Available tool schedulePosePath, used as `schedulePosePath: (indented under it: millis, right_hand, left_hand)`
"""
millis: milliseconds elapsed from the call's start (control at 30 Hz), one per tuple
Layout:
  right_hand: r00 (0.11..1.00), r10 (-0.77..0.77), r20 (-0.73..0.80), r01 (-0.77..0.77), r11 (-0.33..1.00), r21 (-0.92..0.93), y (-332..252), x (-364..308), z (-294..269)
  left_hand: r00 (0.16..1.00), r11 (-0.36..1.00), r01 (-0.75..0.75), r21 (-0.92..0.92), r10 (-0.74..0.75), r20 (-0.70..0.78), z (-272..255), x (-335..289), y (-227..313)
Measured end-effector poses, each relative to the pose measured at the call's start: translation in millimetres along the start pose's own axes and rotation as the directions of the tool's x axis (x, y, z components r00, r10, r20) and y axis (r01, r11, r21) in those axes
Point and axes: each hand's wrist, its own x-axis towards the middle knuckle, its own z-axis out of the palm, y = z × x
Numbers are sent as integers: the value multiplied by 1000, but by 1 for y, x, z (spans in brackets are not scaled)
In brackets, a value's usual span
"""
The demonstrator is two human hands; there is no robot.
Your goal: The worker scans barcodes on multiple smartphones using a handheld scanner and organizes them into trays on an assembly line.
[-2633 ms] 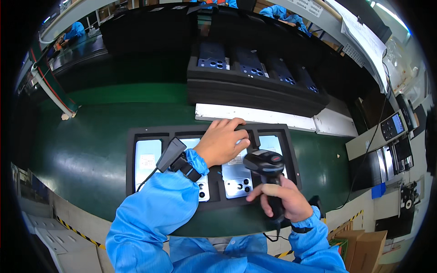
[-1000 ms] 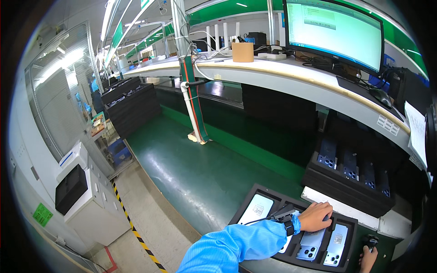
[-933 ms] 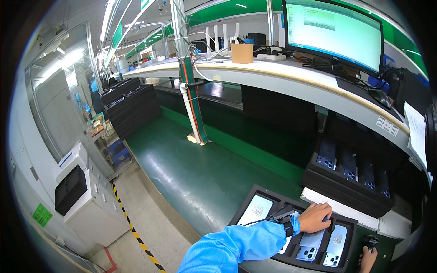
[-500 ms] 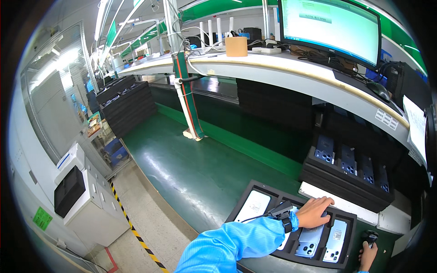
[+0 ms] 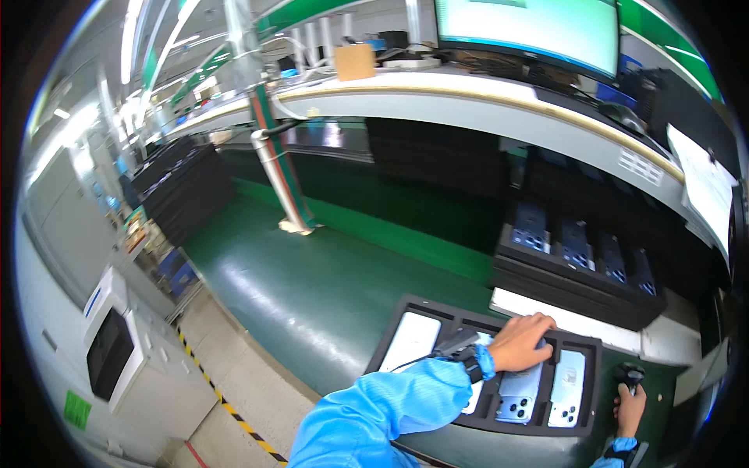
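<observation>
A black foam tray (image 5: 484, 427) holds several phones, backs up, in separate slots. My left hand (image 5: 516, 343) lies over the upper end of a blue phone (image 5: 518, 390) in the tray, its thumb and fingers apart; the phone stays flat in its slot. Beside it on the right lies a lighter blue phone (image 5: 568, 386) with a label on its back. A white-looking phone (image 5: 413, 339) sits in the leftmost slot. To the right of the tray, my right hand (image 5: 629, 412) is wrapped round a black handheld scanner (image 5: 630, 374). A dark device is strapped on my left wrist.
A stack of black trays with blue phones (image 5: 579, 248) stands behind, on a white base (image 5: 566, 321). Above runs a shelf (image 5: 468, 101) carrying a monitor (image 5: 530, 35) and a mouse (image 5: 622, 118). A post (image 5: 277, 168) rises from the green bench (image 5: 296, 265). A white cabinet (image 5: 160, 374) stands left.
The view has shifted, so the bench and shelf sit further left and higher. More of my right hand and wrist shows. My left hand stays over the same phone.
</observation>
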Motion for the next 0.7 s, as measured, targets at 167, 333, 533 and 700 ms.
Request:
schedulePosePath:
  millis: [167, 333, 533, 700]
  right_hand:
    - [977, -153, -147, 131, 980, -150, -2, -12, -5]
    - [699, -616, -363, 489, 782, -387, -31, -30, -3]
    - [481, -279, -831, 543, 839, 32, -17, 43, -156]
    - [766, 237, -598, 478, 413, 775, -22, 72, -239]
  left_hand:
    - [999, 999, -37, 34, 39, -33, 1, 10, 6]
    - [997, 998, -55, -34, 53, -50, -13, 4, -9]
    - [1000, 999, 3, -45, -3, 4, -4, 10, 8]
    - [1000, 998, 8, -61, -8, 1, -4, 8, 6]
